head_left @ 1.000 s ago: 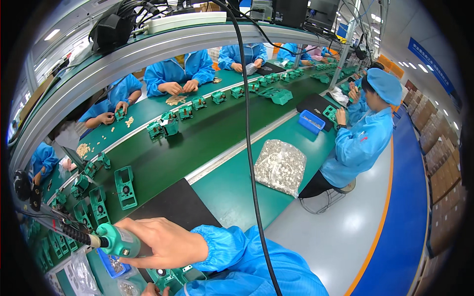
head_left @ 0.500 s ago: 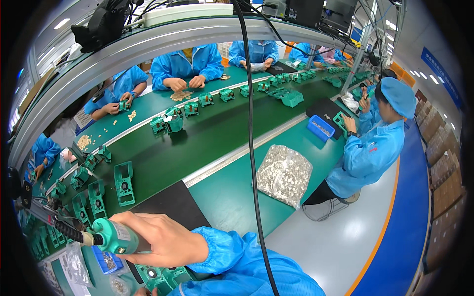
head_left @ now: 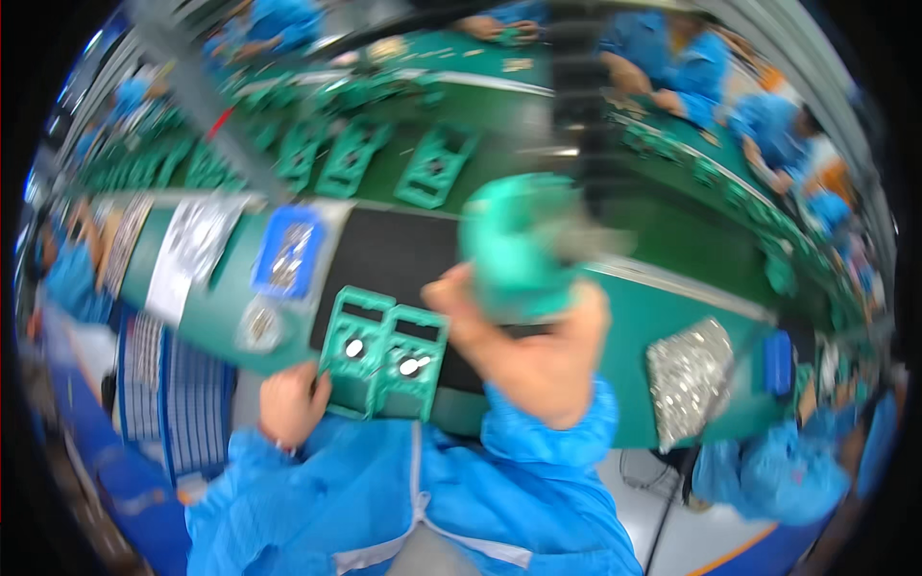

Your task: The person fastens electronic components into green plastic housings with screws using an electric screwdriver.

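My right hand (head_left: pixel 533 360) is closed around a green electric screwdriver (head_left: pixel 519 245), raised above the bench and smeared by motion; its bit is out of sight. On the black mat and bench edge before me lie two green plastic housings (head_left: pixel 416 370) side by side, each with a dark slot and a round white spot at the middle. My left hand (head_left: pixel 291 403) is curled at the left edge of the left housing (head_left: pixel 351 360), with its fingertips against that edge.
Left of the black mat (head_left: pixel 384 259) stand a blue tray (head_left: pixel 288 252) of small metal parts and a clear bag (head_left: pixel 260 324). Papers (head_left: pixel 190 250) lie further left. More housings (head_left: pixel 437 165) line the conveyor. A bag of parts (head_left: pixel 687 374) lies right. Co-workers sit around.
The view has swung left and down. My right hand with the screwdriver now shows in the middle, over the bench. My left hand and both housings have come fully into view.
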A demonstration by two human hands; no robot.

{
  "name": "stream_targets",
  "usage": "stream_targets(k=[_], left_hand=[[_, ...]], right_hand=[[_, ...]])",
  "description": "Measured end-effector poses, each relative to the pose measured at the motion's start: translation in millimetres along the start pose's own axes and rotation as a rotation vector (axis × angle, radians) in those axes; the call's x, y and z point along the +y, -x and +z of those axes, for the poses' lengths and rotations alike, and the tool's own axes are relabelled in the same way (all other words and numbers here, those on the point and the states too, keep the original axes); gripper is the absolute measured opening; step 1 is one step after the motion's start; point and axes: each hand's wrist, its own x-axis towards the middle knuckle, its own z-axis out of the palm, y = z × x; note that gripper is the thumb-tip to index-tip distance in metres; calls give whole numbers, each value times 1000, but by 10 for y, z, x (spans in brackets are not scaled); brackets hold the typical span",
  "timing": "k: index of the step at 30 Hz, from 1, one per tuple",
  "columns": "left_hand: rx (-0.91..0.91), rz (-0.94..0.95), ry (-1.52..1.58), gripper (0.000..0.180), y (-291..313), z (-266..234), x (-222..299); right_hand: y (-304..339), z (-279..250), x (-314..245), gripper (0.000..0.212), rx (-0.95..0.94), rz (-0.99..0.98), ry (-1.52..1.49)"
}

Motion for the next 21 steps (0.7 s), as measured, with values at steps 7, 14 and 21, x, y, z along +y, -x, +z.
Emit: stream_targets(k=[7, 14, 21], left_hand=[[62, -37, -2, 23, 90, -89, 16], [66, -16, -76, 24, 154, -54, -59], [157, -50, -89, 29, 158, -70, 139]], right_hand=[[-34, 176, -25, 50, 25, -38, -102], [0, 205, -24, 48, 14, -94, -74], [27, 189, -57, 46, 72, -106, -90]])
